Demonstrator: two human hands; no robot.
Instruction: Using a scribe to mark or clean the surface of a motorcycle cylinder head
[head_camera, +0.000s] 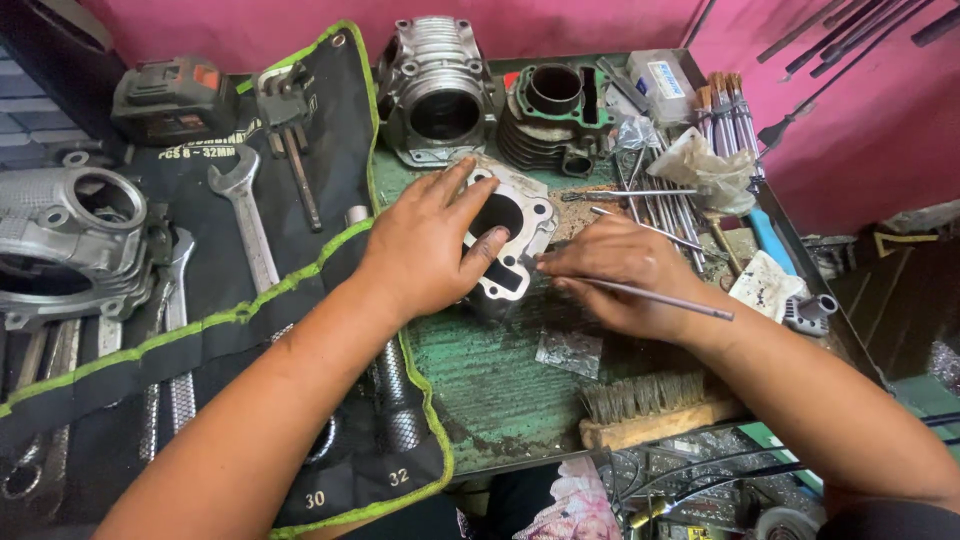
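Observation:
My left hand (425, 245) lies flat on a small silver engine cylinder block (515, 235) that rests on the green bench top (490, 380). Its fingers spread over the block's left side and the thumb reaches toward the bore. My right hand (620, 275) sits just right of the block and grips a thin metal rod (665, 298). The rod's tip points at the block's right edge, and its other end sticks out to the right past my wrist.
Two more cylinder blocks (437, 90) (553, 115) stand at the back. A black tool roll (250, 250) with spanners covers the left, beside an engine casing (70, 235). A wooden brush (650, 410) lies near the front edge. Long rods (665, 205), rags and a small plastic bag (568, 350) are scattered around.

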